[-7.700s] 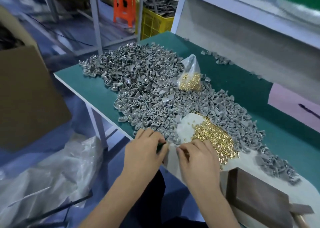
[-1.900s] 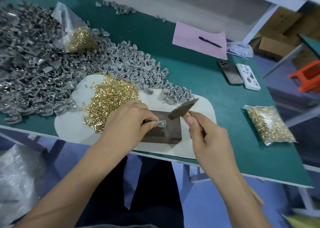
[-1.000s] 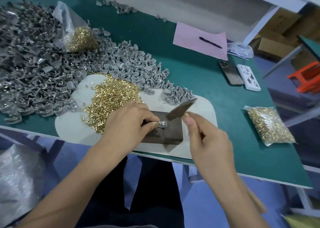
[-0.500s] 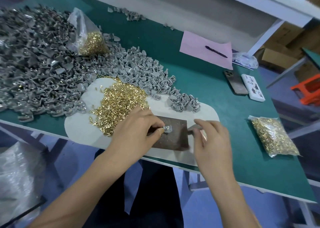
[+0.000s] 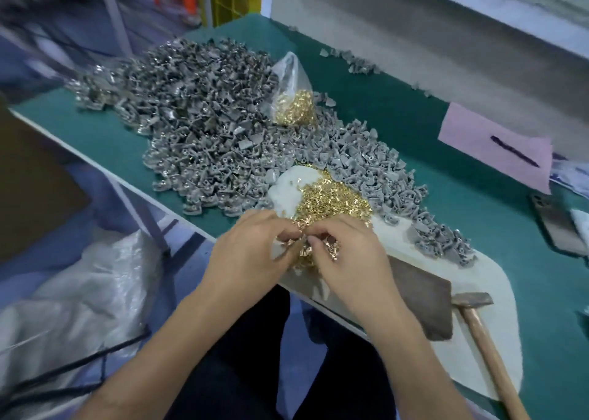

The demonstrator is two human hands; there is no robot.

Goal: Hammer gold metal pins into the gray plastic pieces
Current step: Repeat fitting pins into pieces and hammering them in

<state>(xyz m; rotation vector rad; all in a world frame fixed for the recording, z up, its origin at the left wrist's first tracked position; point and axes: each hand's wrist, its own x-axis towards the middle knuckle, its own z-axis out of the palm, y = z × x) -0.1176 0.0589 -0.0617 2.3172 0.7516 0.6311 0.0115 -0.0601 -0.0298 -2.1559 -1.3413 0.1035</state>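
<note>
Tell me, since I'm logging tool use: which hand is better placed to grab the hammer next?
Right hand. The hammer lies on its side of the dark block; the left hand would have to cross over.

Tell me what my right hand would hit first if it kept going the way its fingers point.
Your right hand points left, toward your left hand; their fingertips nearly meet over the loose gold pins, so probably the left hand first. Depth is unclear.

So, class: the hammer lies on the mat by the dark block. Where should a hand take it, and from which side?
Grip the hammer by its wooden handle, partway down from the head. Come from above on the right: the handle lies flat, running toward the table's near edge, with the block close on its left.
</note>
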